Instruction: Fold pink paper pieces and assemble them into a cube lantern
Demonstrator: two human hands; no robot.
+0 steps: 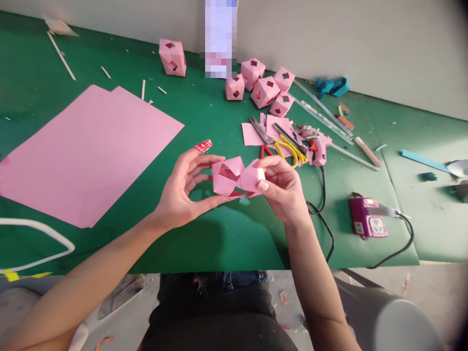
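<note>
A folded pink paper shape with diamond-like gaps is held up over the table's front part. My left hand grips its left side, thumb below and fingers behind; a red patterned wrap covers one fingertip. On the right side, my right hand pinches the paper between thumb and fingers. Behind my hands lie scissors with yellow handles, a black craft knife and a pink glue gun, resting on or beside pink paper scraps.
Large pink sheets cover the left of the green table. Several finished-looking pink paper polyhedra stand at the back, one apart. A purple power socket with cords sits right. Clear rulers lie back right.
</note>
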